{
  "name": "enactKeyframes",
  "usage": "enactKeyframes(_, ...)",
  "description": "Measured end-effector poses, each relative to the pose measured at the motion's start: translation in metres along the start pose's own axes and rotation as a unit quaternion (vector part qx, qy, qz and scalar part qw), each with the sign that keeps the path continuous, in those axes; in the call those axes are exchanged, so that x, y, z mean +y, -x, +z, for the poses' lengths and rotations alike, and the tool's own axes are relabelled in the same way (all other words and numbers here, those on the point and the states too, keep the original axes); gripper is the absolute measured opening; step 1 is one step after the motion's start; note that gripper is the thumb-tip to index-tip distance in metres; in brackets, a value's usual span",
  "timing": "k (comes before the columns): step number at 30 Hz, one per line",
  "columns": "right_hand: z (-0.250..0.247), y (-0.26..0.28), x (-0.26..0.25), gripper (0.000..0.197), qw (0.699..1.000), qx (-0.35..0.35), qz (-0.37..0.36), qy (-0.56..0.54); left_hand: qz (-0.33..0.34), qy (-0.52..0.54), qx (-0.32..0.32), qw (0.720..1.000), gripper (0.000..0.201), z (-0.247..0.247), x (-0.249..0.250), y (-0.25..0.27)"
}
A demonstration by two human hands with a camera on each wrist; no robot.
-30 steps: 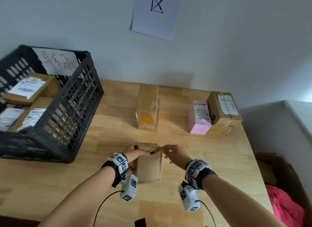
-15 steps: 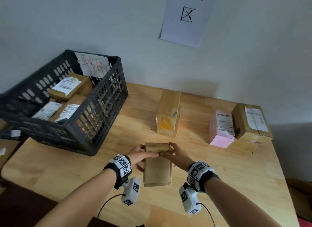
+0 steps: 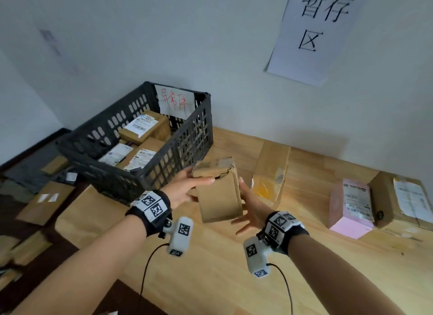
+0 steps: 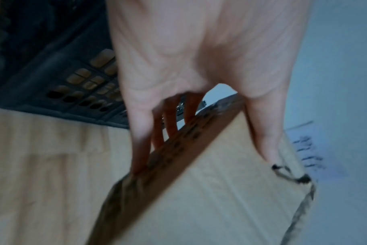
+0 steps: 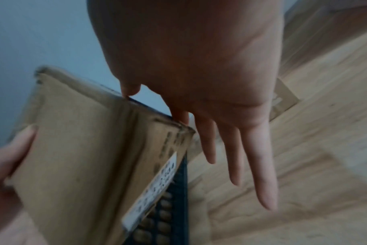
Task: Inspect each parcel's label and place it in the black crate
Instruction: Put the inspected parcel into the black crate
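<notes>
Brown cardboard fills the centre of the head view: a small parcel (image 3: 219, 193), lifted clear of the wooden counter (image 3: 304, 279) and held upright between two hands. The left hand (image 3: 185, 189) grips its upper left side, thumb lying across the near face and fingers (image 4: 140, 145) curled round the far face. The right hand (image 3: 251, 209), lower right of the parcel, is spread with fingers (image 5: 262, 174) straight; only the thumb and forefinger side touches the parcel's right edge. A white label (image 5: 155, 187) shows on the far face in the right wrist view, too blurred to read.

Judging by this, the parcel is between inspection and placing. Next, the left hand would need to carry it up and left over the rim of the black crate (image 3: 187, 148), upper left of centre, and set it among the labelled boxes (image 3: 140, 129) inside.

Further back, toward the right, a long brown box (image 3: 271, 171), a pink box (image 3: 351, 207) and another brown box (image 3: 398, 200) wait on the counter.
</notes>
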State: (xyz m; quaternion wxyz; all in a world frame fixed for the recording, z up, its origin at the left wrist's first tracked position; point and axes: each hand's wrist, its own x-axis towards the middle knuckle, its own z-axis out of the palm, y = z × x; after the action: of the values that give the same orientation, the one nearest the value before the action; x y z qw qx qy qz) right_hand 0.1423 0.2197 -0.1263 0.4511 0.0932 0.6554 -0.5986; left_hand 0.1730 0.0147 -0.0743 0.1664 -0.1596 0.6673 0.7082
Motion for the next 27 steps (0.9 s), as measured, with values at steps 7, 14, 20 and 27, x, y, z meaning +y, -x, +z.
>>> enactKeyframes(7, 0.047, -0.022, -0.086, 0.094, 0.977, 0.025, -0.137, -0.165, 0.139, -0.113, -0.136, 0.974, 0.104, -0.064, 0.058, -0.013)
enactKeyframes(14, 0.098, -0.034, -0.142, 0.044, 0.924, 0.066, -0.264, -0.268, 0.045, 0.219, -0.189, 0.956, 0.06, -0.147, 0.094, -0.029)
enactKeyframes(20, 0.137, -0.053, -0.164, 0.059, 0.911, 0.098, -0.346, -0.204, 0.011, 0.137, -0.219, 0.966, 0.077, -0.178, 0.099, -0.044)
enactKeyframes(27, 0.148, -0.081, -0.185, 0.035, 0.922, 0.116, -0.342, -0.14, 0.057, 0.067, -0.145, 0.985, 0.053, -0.194, 0.105, -0.057)
